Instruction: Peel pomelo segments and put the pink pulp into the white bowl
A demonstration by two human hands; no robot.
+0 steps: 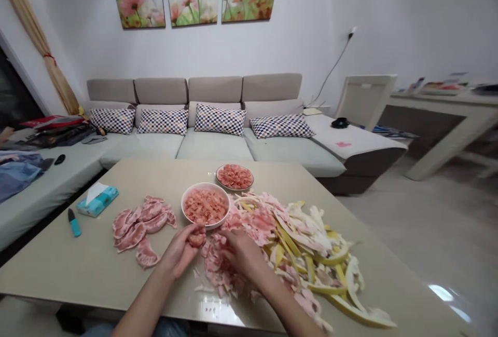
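Note:
My left hand [185, 252] is closed around a chunk of pink pomelo flesh [196, 239], just in front of a white bowl [183, 207] heaped with pomelo pulp [206, 206]. Over the pile of pink membrane scraps [215, 264], my right hand [241, 254] has its fingers pinched together; what is between them is hidden. Several pomelo segments [140, 223], still in their skins, lie left of the bowl. Behind it stands a plate [252, 182] of more pulp [235, 176].
Yellow and white pomelo peel [311, 254] spreads across the right side of the table [155, 178]. A blue tissue pack [98, 202] and a small knife with a turquoise part [74, 224] lie at the left. Beyond the table is a sofa [218, 142] with patterned cushions [220, 119].

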